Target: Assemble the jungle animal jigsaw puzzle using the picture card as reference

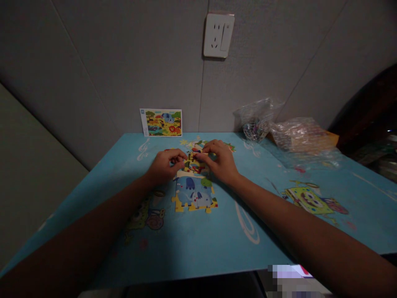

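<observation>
On the table lies a partly joined jigsaw puzzle (194,194) with blue elephants on its joined lower part. Just behind that part are loose-looking colourful puzzle pieces (196,167), between my two hands. My left hand (167,165) is at their left side with its fingers curled and thumb drawn in; anything in its fingertips is too small to make out. From the right, my right hand (218,161) reaches over the pieces, thumb and fingers closed on a puzzle piece (194,155). Its fingers partly hide the pieces beyond.
A picture card (163,123) of the animal scene leans on the wall at the back. Clear plastic bags (304,138) lie at the back right. The blue table mat (198,252) has printed cartoon figures. A socket (218,35) is on the wall.
</observation>
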